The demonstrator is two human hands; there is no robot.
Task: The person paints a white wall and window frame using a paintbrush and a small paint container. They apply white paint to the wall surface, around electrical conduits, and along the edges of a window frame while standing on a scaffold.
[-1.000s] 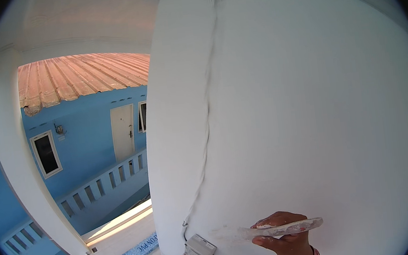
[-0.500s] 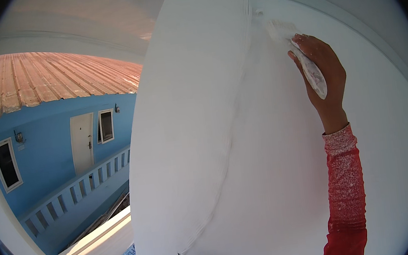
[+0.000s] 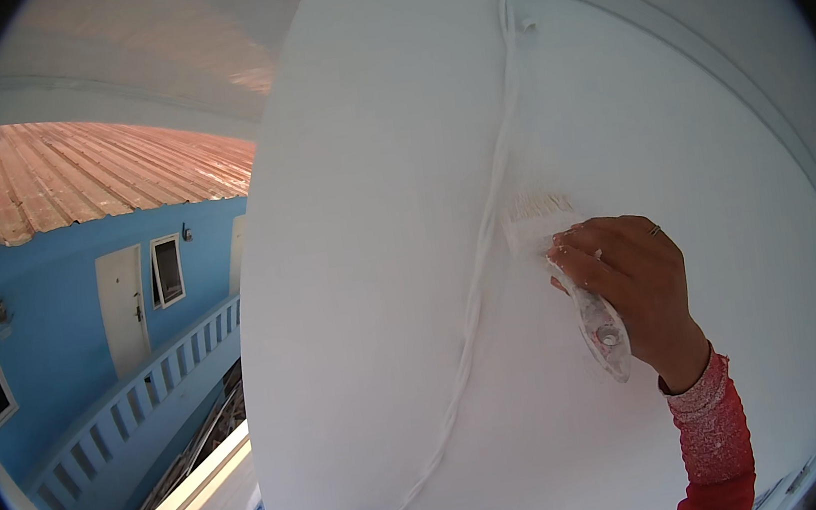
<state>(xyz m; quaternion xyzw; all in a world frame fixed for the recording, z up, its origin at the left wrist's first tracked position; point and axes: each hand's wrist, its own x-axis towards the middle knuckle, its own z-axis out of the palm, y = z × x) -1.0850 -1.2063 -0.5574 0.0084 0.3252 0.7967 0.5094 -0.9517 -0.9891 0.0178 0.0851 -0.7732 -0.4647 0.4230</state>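
While the right hand grips the brush firmly, fingers closed about its neck, the bristles appear to meet the wall below its top edge, just right of the white cable. Left-hand grip: cannot tell, unseen. Suggest light, even strokes parallel to the cable.

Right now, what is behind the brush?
The white wall, with the cable running left of the brush. The patch of wall directly beneath the brush and right hand is covered, so its surface cannot be seen.
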